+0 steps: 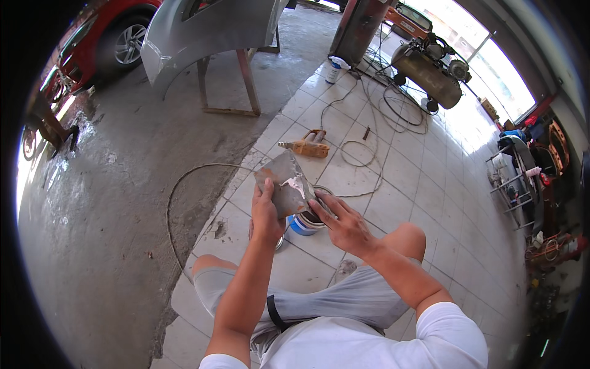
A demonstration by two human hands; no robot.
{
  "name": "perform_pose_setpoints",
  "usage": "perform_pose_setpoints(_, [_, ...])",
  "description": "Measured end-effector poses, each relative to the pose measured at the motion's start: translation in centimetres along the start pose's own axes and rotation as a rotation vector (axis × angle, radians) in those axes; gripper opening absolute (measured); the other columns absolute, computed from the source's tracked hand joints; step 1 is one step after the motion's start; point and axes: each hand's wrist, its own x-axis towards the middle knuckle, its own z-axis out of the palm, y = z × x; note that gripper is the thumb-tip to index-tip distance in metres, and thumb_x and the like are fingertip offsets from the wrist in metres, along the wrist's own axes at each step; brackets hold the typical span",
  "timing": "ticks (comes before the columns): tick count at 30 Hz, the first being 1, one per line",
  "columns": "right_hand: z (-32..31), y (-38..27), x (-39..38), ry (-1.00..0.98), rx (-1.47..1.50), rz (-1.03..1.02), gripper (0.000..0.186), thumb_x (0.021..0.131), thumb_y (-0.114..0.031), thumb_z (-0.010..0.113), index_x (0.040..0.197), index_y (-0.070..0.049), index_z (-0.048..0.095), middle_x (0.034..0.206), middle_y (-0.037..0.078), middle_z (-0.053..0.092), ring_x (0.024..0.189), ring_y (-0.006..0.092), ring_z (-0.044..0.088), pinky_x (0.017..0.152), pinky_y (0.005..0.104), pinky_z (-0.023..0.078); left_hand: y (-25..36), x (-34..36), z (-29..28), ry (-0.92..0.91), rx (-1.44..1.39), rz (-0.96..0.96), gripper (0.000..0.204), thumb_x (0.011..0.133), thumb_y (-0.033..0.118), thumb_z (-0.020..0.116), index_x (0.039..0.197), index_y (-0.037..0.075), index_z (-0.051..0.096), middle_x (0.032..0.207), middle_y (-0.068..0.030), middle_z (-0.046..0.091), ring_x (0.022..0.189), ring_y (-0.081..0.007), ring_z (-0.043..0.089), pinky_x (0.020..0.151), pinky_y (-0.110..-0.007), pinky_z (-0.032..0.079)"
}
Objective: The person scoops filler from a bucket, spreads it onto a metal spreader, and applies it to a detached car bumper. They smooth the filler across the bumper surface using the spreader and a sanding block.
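My left hand (267, 212) grips a flat grey plate (276, 197) by its left edge, thumb on top. A smear of pinkish-white paste (297, 184) lies on the plate, which also has rust-brown stains. At the plate's right corner is my right hand (347, 227), its fingers closed together over a dark edge; what they hold is mostly hidden. Beneath the plate, partly covered by it and my right hand, stands an open can with a blue and white label (302, 226). A round metal rim (280, 242) shows beside my left wrist.
Ahead on the tiles lies a yellow-brown power tool (307, 146). Cables (362, 163) loop across the floor towards an air compressor (433, 71). A grey car panel (212, 31) rests on a stand (249, 83). A white-and-blue tub (335, 69) stands near a pillar (359, 27).
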Motion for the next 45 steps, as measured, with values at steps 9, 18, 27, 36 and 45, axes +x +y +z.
perform_pose_setpoints(9, [1.3, -2.1, 2.2, -0.128, -0.062, 0.038, 0.085, 0.084, 0.006, 0.062, 0.163, -0.008, 0.034, 0.144, 0.027, 0.057, 0.117, 0.0421, 0.065, 0.095, 0.0465, 0.058, -0.2, -1.1, -2.9, -0.108, -0.042, 0.304, 0.032, 0.111, 0.018, 0.058, 0.14, 0.005, 0.054, 0.128, -0.0084, 0.067, 0.113, -0.0182, 0.065, 0.096, -0.036, 0.057])
perform_pose_setpoints(18, [-0.5, 0.0, 3.2, -0.488, 0.174, 0.617, 0.073, 0.094, -0.01, 0.063, 0.16, -0.003, 0.033, 0.111, 0.026, 0.072, 0.1, 0.0421, 0.072, 0.092, 0.049, 0.056, 1.8, -0.5, -3.7, -0.058, -0.011, 0.417, 0.034, 0.111, 0.019, 0.059, 0.139, 0.001, 0.054, 0.128, -0.0084, 0.067, 0.112, -0.0156, 0.063, 0.101, -0.033, 0.049])
perform_pose_setpoints(27, [-0.8, -4.8, 3.8, -0.068, 0.408, 0.366, 0.059, 0.102, -0.012, 0.058, 0.156, -0.001, 0.038, 0.094, 0.024, 0.07, 0.084, 0.0405, 0.07, 0.08, 0.0411, 0.054, 1.4, -1.7, -4.5, -0.04, 0.091, 0.383, 0.036, 0.112, 0.022, 0.055, 0.138, -0.002, 0.054, 0.128, -0.01, 0.066, 0.114, -0.0146, 0.059, 0.101, -0.03, 0.046])
perform_pose_setpoints(36, [1.0, -5.9, 2.8, -0.3, 0.303, 0.431, 0.072, 0.096, -0.001, 0.054, 0.163, -0.01, 0.032, 0.112, 0.026, 0.069, 0.1, 0.0465, 0.068, 0.088, 0.0519, 0.054, 1.2, -2.3, -6.1, -0.038, 0.21, 0.486, 0.034, 0.111, 0.023, 0.058, 0.134, -0.002, 0.057, 0.121, -0.0083, 0.068, 0.109, -0.013, 0.06, 0.096, -0.028, 0.048])
perform_pose_setpoints(45, [12.1, 3.2, 2.0, 0.106, 1.05, 1.131, 0.047, 0.099, -0.014, 0.067, 0.143, -0.005, 0.053, 0.108, 0.014, 0.072, 0.089, 0.0302, 0.071, 0.077, 0.043, 0.058, 4.4, 5.3, -9.6, -0.03, -0.253, -0.047, 0.043, 0.109, 0.035, 0.057, 0.141, 0.007, 0.056, 0.127, -0.0086, 0.069, 0.112, -0.0269, 0.068, 0.101, -0.047, 0.054])
